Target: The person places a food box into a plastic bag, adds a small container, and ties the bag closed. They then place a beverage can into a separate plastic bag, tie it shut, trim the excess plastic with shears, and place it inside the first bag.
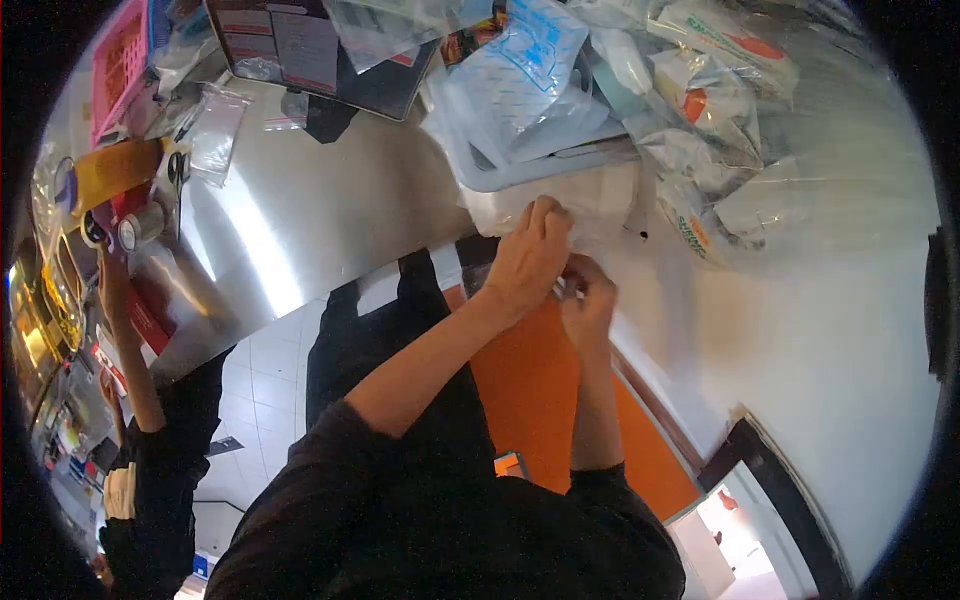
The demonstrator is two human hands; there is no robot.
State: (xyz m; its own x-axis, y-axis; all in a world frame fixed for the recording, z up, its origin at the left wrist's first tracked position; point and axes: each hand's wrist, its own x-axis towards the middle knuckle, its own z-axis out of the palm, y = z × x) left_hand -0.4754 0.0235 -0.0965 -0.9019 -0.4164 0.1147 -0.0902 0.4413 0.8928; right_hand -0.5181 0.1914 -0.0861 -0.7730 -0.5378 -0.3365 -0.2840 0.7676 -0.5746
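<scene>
My left hand (528,258) and my right hand (587,292) meet just in front of the table's near edge, their fingers curled and pinched close together. Something small and pale shows between them, too hidden to name. Right behind my left hand, a whitish translucent plastic sheet or bag (605,198) lies at the table edge. Beyond it stands a translucent plastic tub (490,178), with a blue-printed plastic bag (530,60) in it. An orange panel (540,390) is below my hands.
Several printed plastic bags (705,110) are heaped at the back right. A dark-framed screen (310,50) stands at the back left. Scissors (177,175), a small can (141,227) and a pink basket (120,65) lie farther left. A co-worker's arm (130,340) reaches in there.
</scene>
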